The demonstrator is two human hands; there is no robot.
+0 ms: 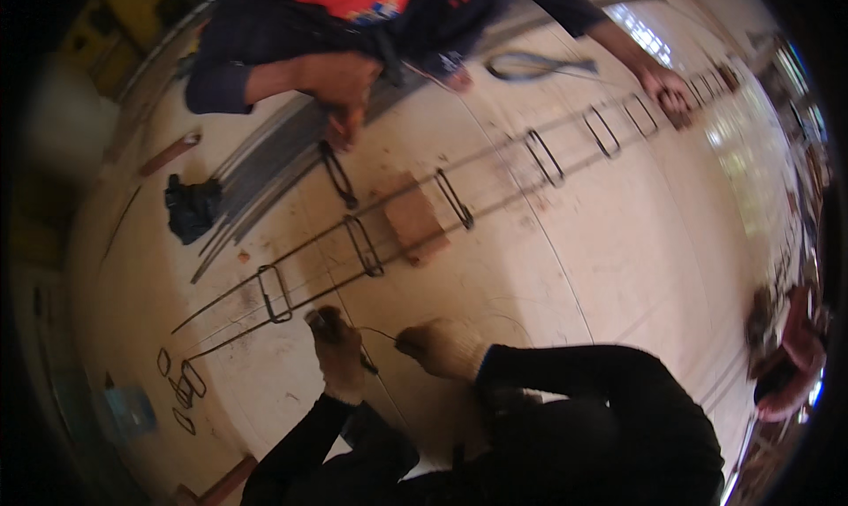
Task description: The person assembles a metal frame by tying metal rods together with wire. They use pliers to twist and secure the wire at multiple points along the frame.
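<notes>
My left hand (340,354), in a light glove with dark fingertips, is closed around a small tool whose dark handle end sticks out beside the palm; its kind is not clear. To its right, my right hand (446,347), in a cream knit glove, pinches a thin wire (380,333) that spans the gap between both hands. Just beyond them lies a long frame of steel rods (309,296) with rectangular stirrups (363,245) spaced along it. The nearest stirrup (275,294) stands just past my left fingertips.
A brick (413,223) lies at the frame. A co-worker sits opposite, one hand (669,91) at the frame's far right. Loose stirrups (186,384) lie at left; a bundle of rods (283,157), a black bag (192,207) and a wire coil (539,66) lie beyond.
</notes>
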